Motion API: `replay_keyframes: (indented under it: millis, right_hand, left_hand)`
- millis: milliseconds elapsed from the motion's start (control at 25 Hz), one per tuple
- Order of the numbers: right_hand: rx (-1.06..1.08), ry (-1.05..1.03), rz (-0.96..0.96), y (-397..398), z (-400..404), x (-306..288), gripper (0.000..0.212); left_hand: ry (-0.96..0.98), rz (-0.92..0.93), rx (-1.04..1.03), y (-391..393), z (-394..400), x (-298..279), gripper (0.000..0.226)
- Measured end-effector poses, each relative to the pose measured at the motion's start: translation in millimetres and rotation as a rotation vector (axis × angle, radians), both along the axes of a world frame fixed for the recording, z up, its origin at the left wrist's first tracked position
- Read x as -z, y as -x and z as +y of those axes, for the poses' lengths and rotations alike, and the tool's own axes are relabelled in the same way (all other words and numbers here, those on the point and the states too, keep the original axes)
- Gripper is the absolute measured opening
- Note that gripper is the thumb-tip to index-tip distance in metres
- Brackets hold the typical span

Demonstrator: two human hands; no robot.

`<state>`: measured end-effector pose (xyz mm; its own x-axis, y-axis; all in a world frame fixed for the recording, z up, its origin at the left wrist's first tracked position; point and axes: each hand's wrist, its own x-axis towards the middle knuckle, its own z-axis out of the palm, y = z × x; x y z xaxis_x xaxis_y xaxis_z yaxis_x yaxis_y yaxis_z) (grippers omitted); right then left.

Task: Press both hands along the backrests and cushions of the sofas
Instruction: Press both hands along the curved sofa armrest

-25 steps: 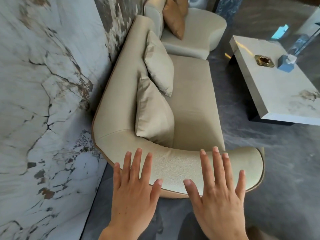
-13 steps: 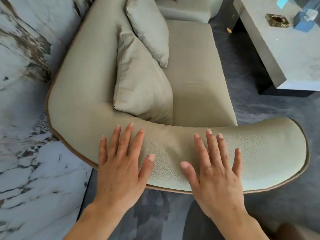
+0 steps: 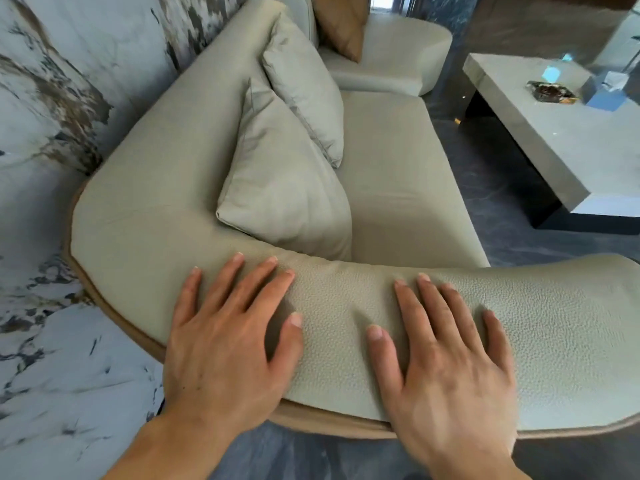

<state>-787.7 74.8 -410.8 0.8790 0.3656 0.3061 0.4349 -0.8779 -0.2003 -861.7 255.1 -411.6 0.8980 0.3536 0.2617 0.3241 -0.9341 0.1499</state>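
Note:
A beige sofa fills the middle of the head view, and its curved padded armrest point(image 3: 346, 306) runs across the foreground. My left hand point(image 3: 225, 341) lies flat on the armrest with fingers spread, palm down. My right hand point(image 3: 446, 362) lies flat on the same armrest to the right, fingers apart, and the padding dents around it. Two beige cushions, the near cushion point(image 3: 287, 188) and the far cushion point(image 3: 304, 81), lean against the backrest point(image 3: 180, 133). The seat point(image 3: 398, 174) is bare. A second beige sofa point(image 3: 398, 53) with a brown cushion point(image 3: 343, 26) stands behind.
A marble-patterned wall point(image 3: 52, 168) runs close along the sofa's left side. A low grey coffee table point(image 3: 571, 140) stands at the right with an ashtray point(image 3: 550, 91) and a blue tissue box point(image 3: 606, 95). Dark floor point(image 3: 502, 202) lies between sofa and table.
Both hands have come down from hovering over the armrest's near edge to lying flat and pressing on it. The view has moved closer and tilted up.

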Motion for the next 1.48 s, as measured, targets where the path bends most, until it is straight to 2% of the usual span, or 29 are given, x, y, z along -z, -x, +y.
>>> replay_keyframes:
  millis: [680,1480]
  right_hand:
    - [0.0,-0.01,-0.011,-19.9,16.1,4.7,0.062]
    - [0.027,0.017,0.009,-104.1,78.9,6.3,0.062]
  left_hand:
    - [-0.01,-0.079,-0.018,-21.3,16.6,4.0,0.05]
    - [-0.003,-0.094,-0.023,-110.1,79.4,6.5,0.05]
